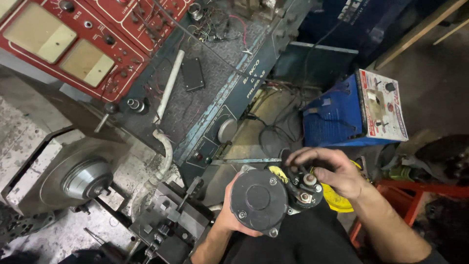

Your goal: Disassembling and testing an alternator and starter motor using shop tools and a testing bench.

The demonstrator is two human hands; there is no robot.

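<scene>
1. Low in the middle of the view, the left hand wraps around a dark round starter motor from below, its flat end cap facing up.
2. Beside it, the right hand curls over the motor's solenoid, fingertips pinching near the terminal studs.
3. Behind the solenoid lies a yellow disc, partly hidden.
4. Farther back sits a blue box on the floor.
5. On the left stands a grey test bench with a red meter panel and a chuck.
</scene>
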